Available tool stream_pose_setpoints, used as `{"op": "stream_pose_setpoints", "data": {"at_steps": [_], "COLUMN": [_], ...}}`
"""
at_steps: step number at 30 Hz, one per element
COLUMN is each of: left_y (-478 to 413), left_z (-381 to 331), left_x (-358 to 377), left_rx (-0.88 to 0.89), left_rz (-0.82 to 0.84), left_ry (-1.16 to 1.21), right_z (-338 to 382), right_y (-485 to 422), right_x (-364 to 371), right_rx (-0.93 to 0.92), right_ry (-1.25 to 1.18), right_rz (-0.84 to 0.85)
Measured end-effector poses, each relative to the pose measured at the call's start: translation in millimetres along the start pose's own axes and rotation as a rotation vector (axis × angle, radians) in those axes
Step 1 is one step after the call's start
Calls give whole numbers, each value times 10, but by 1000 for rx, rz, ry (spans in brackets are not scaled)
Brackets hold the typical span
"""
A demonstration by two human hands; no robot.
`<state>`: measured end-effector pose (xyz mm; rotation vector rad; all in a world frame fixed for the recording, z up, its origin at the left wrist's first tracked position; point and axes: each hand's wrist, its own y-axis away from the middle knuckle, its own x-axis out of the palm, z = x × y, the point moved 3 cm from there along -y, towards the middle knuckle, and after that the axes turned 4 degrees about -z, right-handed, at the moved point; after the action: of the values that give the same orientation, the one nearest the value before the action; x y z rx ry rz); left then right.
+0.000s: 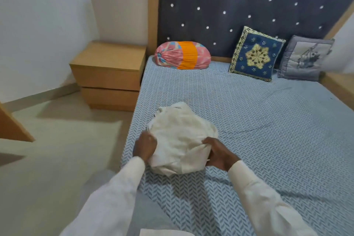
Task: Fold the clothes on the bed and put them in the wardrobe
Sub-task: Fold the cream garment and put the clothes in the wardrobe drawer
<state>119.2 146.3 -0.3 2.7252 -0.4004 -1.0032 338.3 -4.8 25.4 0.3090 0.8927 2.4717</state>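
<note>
Cream-white fabric bunches under curled fingers (150,141) as a person's left hand (144,147) grips the near-left edge of a crumpled cream-white cloth garment (182,136). The right hand (220,156) pinches a fold at its near-right side, thumb on top. Both hands are closed on the cloth, which lies in a rumpled heap near the left edge of the bed, resting on a blue-and-white herringbone-patterned bedsheet (268,130). Long white sleeves (264,197) cover both forearms, reaching in from the bottom of the view.

At the head of the bed, well apart from the garment, a pink patterned bolster with a broad orange band (183,55) lies against a dark blue padded headboard studded with white buttons (249,5). To its right a navy square cushion with a gold star motif and gold border (256,53) leans upright on the headboard. Just beside that cushion is a grey quilted cushion with a dark floral print (304,58).

Left of the bed, a light wooden two-tier bedside cabinet (109,67) stands against a white wall (38,25) on a pale beige floor (57,159). A slanted light wooden panel (13,126) juts in at the far left edge; what it belongs to cannot be told.
</note>
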Motion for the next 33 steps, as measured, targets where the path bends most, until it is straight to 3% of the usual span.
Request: {"op": "stream_pose_setpoints", "data": {"at_steps": [2, 3, 6, 8, 11, 12, 16, 19, 22, 26, 30, 33], "left_y": [222, 294, 446, 463, 146, -14, -368, -415, -528, -650, -678, -545], "left_z": [497, 645, 672, 515, -19, -278, -1590, -2257, -2309, -1697, -652, -61], "left_x": [337, 456, 628, 666, 379, 193, -736, -1204, -1228, -780, -156, 170], "left_rx": [-129, -133, -105, -72, -65, -38, 292, 743, 831, 709, 415, 391], "left_rz": [323, 383, 248, 127, 23, -2, -152, -251, -168, 23, 200, 281], "left_ry": [-262, -322, -361, -113, 638, 713, 576, 104, -189, -368, -620, -685], "right_z": [-93, -89, 33, 184, 607, 800, 1658, 2068, 2112, 1551, 227, -384], "right_y": [-13, -4, 79, 134, 171, 167, 256, 397, 459, 306, -318, -480], "right_x": [98, 175, 454, 603, 699, 674, 300, -200, -826, -1416, -2023, -2101], "right_rx": [17, 10, -37, -90, -195, -239, -506, -658, -713, -520, -73, 187], "right_ry": [-103, -182, -396, -481, -545, -575, -695, -791, -830, -601, -264, 104], "right_rz": [72, 107, 229, 304, 344, 320, 182, 106, 37, -97, -542, -821]}}
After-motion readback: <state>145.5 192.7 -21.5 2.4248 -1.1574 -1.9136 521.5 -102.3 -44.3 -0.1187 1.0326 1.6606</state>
